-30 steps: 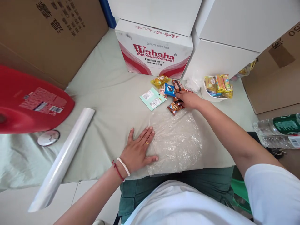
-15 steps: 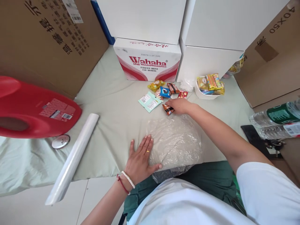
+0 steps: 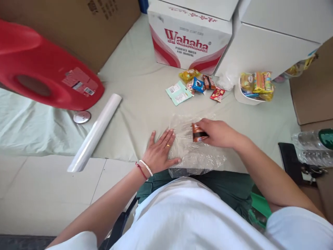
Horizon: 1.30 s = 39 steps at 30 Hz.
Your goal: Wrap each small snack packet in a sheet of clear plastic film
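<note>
A sheet of clear plastic wrap (image 3: 200, 156) lies on the cloth-covered table, its near edge hanging over the front. My left hand (image 3: 160, 151) rests flat with fingers spread on the sheet's left edge. Over the sheet, my right hand (image 3: 217, 133) grips a small brown snack packet (image 3: 198, 132) with a black band. Beyond lie several other packets: a mint-green one (image 3: 179, 93), a yellow one (image 3: 189, 74), a blue one (image 3: 198, 84), another brown one (image 3: 208, 82) and a red one (image 3: 217, 94).
A roll of plastic film (image 3: 95, 133) lies at the left near a red jug (image 3: 49, 69) and a round lid (image 3: 82, 117). A Wahaha carton (image 3: 189, 40) stands behind. To the right are a white tub (image 3: 248, 99) of snacks, plastic bottles (image 3: 309, 140) and a phone (image 3: 290, 161).
My right hand has drawn the brown packet back from the pile to over the plastic wrap. My left hand stays flat on the wrap's edge. The camera view has shifted downward.
</note>
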Motion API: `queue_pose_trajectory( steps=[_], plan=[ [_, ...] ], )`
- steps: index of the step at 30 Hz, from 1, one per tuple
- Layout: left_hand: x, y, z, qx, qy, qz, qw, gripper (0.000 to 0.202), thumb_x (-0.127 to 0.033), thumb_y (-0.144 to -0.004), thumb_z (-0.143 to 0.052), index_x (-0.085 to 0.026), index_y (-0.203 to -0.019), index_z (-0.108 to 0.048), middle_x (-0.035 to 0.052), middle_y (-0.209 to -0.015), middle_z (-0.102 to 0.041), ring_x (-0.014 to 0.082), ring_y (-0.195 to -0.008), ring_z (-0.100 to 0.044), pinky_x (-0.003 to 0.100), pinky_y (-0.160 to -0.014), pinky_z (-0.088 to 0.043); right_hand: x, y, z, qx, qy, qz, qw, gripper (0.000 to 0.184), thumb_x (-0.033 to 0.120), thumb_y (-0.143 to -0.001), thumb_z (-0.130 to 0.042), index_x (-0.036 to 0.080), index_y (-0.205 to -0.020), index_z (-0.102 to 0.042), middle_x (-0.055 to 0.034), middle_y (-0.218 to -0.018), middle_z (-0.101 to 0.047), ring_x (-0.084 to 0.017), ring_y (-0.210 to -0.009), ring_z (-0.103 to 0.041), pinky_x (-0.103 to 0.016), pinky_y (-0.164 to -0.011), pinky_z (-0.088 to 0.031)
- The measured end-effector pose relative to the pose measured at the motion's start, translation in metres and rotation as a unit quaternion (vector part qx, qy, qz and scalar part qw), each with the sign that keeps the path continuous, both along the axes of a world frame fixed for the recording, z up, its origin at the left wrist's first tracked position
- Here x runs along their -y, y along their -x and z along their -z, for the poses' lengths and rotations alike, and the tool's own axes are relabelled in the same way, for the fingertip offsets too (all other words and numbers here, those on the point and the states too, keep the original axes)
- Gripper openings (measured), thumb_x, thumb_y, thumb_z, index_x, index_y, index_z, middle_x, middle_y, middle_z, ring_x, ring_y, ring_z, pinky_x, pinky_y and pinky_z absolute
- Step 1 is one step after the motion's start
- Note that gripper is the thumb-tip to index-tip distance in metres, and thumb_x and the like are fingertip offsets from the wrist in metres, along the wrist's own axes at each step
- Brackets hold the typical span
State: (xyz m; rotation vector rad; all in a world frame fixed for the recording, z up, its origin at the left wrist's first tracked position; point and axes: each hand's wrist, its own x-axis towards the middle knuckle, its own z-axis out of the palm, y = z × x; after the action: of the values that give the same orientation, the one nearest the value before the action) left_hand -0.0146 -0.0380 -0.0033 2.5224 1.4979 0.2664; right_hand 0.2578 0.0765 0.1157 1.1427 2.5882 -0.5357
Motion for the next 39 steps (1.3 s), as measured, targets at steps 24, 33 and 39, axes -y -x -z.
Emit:
queue_pose_trajectory(
  steps=[24,33,39],
  plan=[
    [-0.004,0.002,0.004,0.000,-0.009,0.003,1.000,0.106,-0.082,-0.093,-0.045,-0.013,-0.169,-0.020,0.0224,-0.170,-0.032,0.0393,-0.157,-0.035,0.065,-0.131,0.000,0.030,0.007,0.035,0.014,-0.036,-0.002,0.999,0.043,0.025,-0.099,-0.059,0.020,-0.141,-0.056,-0.0141,-0.145,-0.060,-0.028,-0.107,-0.072,-0.033,-0.072,-0.053],
    [-0.003,0.000,0.004,0.006,-0.007,-0.002,1.000,0.106,-0.082,-0.093,-0.043,-0.014,-0.169,-0.019,0.0226,-0.170,-0.031,0.0386,-0.158,-0.034,0.064,-0.131,0.001,0.037,0.005,0.036,0.014,-0.025,0.011,1.000,0.053,0.029,-0.098,-0.063,0.019,-0.148,-0.052,-0.0152,-0.150,-0.057,-0.030,-0.105,-0.073,-0.035,-0.074,-0.054],
    [-0.002,0.006,0.006,0.034,-0.017,-0.012,0.999,0.089,-0.063,-0.103,-0.040,-0.015,-0.171,-0.008,0.0218,-0.171,-0.030,0.0342,-0.158,-0.036,0.060,-0.132,-0.008,0.062,-0.031,0.025,-0.103,-0.046,0.085,0.990,0.062,0.040,-0.101,-0.061,0.022,-0.157,-0.043,-0.0151,-0.163,-0.046,-0.030,-0.118,-0.069,-0.039,-0.087,-0.057]
  ],
)
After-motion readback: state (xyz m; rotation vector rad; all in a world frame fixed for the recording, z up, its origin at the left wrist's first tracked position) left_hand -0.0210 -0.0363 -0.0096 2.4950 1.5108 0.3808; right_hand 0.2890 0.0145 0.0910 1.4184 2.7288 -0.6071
